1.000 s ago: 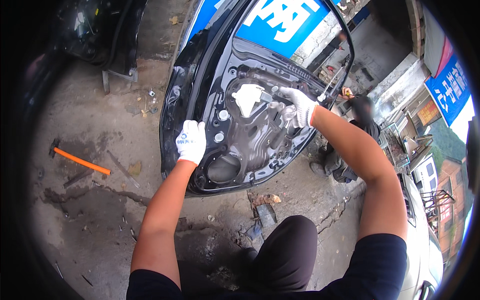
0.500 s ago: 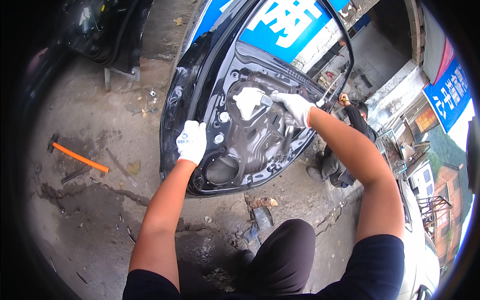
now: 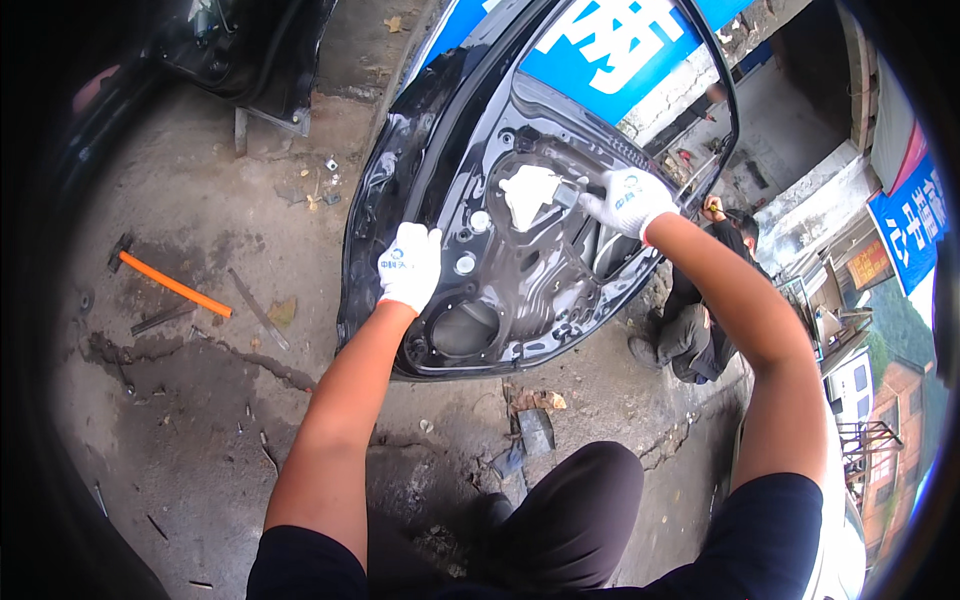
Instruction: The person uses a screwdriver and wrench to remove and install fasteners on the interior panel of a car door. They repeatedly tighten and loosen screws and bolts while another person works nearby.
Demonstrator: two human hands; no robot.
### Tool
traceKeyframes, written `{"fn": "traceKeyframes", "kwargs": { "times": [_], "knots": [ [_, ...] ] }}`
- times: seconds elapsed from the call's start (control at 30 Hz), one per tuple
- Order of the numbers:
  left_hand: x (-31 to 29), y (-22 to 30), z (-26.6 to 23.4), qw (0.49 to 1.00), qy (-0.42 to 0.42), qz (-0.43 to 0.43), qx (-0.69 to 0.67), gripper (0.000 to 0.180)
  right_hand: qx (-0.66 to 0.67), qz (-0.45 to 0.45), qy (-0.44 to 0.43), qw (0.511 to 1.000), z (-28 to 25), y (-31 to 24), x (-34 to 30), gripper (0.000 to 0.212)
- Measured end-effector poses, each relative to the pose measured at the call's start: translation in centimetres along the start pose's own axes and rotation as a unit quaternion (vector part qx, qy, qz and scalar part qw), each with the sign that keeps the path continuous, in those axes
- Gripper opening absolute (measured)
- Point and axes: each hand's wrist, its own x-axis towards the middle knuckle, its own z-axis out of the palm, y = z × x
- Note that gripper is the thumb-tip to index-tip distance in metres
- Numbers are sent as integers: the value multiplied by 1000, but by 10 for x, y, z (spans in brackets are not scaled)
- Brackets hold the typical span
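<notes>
A black car door [image 3: 520, 290] without its trim panel stands tilted in front of me, its window frame pointing up and away. My left hand [image 3: 410, 265], in a white knit glove, is closed on the door's left border. My right hand [image 3: 630, 205], gloved alike, is over the inner panel's upper right part with its fingers curled. Whether something is in its fingers is hidden. Just left of those fingertips, a small grey square piece [image 3: 566, 195] lies beside a white patch [image 3: 530, 192] on the panel. A round speaker opening [image 3: 463, 330] is at the bottom left.
On the concrete floor at left lie a hammer with an orange handle [image 3: 175, 285] and metal strips [image 3: 258, 310]. Another black car part [image 3: 240, 55] stands at the upper left. A co-worker [image 3: 700, 320] crouches beyond the door at right. Debris [image 3: 537, 430] lies near my knee.
The whole view has shifted, so the door appears farther right. My right hand has turned, with more of the glove's back showing. My left hand stays on the door's border.
</notes>
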Motion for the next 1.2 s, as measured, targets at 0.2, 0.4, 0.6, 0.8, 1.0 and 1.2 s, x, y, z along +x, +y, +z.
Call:
{"fn": "traceKeyframes", "kwargs": {
  "times": [0.2, 0.4, 0.6, 0.8, 1.0, 1.2],
  "knots": [
    [1, 0, 2, 999, 1, -12, -33, 36, 266, 76, -64, 959, 3, -1, 2, 75],
    [1, -7, 7, 998, 25, 57, 24, 33, 85, 62, -4, 994, 0, 4, 9, 69],
    [1, -8, 10, 998, 36, 52, 7, 34, 18, 8, 42, 999, 9, 0, -2, 66],
    [0, -9, 11, 997, 51, 63, -3, 34, 313, 161, -85, 932, 8, -4, -2, 68],
    [0, -10, 10, 997, 33, 57, -30, 32, -114, -85, 25, 990, 7, -6, -9, 53],
    [1, -9, 11, 998, 31, 53, -24, 31, 450, 220, -143, 854, 2, -9, 3, 59]
  ]
}}
